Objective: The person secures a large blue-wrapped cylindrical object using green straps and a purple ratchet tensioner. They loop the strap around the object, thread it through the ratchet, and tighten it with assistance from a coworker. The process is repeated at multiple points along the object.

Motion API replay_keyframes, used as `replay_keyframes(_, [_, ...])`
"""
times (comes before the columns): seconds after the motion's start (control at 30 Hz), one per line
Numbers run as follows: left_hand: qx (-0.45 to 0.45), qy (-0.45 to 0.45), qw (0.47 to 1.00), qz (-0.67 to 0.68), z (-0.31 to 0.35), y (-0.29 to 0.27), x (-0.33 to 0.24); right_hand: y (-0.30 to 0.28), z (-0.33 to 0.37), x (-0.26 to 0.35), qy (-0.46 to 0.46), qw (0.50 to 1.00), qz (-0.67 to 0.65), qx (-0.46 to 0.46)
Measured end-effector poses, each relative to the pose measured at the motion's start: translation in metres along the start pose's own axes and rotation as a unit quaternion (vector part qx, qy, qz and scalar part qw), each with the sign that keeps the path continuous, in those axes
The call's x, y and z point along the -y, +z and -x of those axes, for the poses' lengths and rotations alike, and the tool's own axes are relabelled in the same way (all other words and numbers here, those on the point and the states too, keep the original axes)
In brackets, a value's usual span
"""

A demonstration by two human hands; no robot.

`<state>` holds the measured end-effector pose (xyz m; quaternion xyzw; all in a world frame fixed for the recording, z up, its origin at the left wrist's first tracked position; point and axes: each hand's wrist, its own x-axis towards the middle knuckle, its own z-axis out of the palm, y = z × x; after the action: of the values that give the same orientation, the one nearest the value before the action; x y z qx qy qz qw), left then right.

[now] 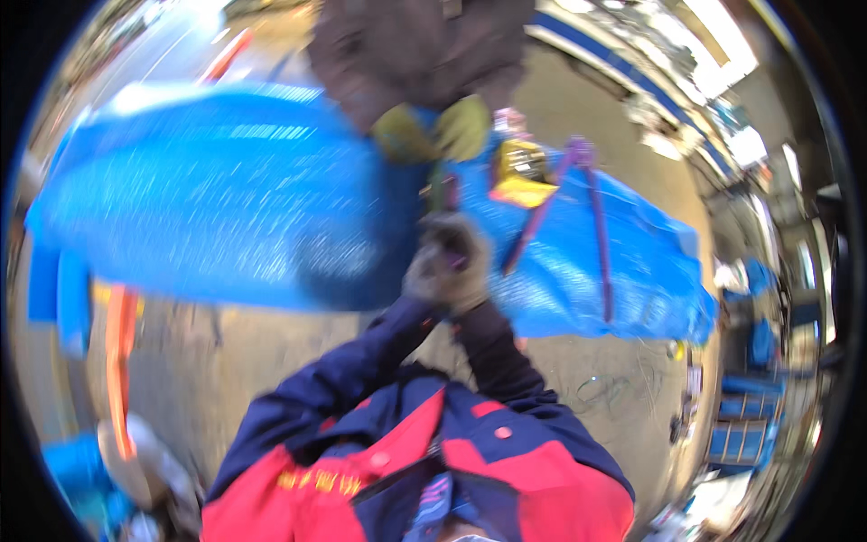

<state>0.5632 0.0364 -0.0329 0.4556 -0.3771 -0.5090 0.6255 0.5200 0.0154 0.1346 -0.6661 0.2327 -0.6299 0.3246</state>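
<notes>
A long blue-wrapped bundle (pixel 208 199) lies crosswise in front of the wearer, between the wearer and a co-worker (pixel 420 50) in dark clothing, who stands at the far side. The wearer's jacket (pixel 560 452) is navy and red, and both of its sleeves reach forward to the near side of the bundle. An orange support (pixel 120 361) shows at the bundle's left end, on the near side. A purple strap (pixel 601 235) lies over the right section of the bundle in an inverted V. The co-worker's yellowish gloves (pixel 463 128) are positioned side by side above the bundle's middle.

The wearer's left hand (pixel 423 276) and right hand (pixel 473 267), in pale gloves, are together at the middle of the bundle. Motion blur obscures the fingers: how far each hand is open, and whether it grips anything, cannot be told. A yellow-and-dark package (pixel 526 192) rests on the bundle, to the right of the co-worker's gloves. A narrow green-and-purple piece (pixel 442 190), blurred, is located between those gloves and the wearer's hands.
</notes>
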Motion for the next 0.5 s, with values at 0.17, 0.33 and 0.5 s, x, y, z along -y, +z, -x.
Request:
replay_keyframes(0.17, [0.035, -0.106, 0.992, 0.062, -0.017, -0.016, 0.008, -0.016, -0.037, -0.005, 0.039, 0.992, 0.118, 0.020])
replay_keyframes(0.33, [0.055, 0.219, 0.958, -0.174, -0.037, -0.024, 0.029, -0.024, -0.035, 0.027, -0.073, 0.982, 0.171, 0.011])
replay_keyframes(0.5, [0.069, -0.069, 0.995, -0.039, -0.029, -0.026, 0.029, -0.022, -0.054, 0.016, 0.042, 0.995, 0.093, -0.012])
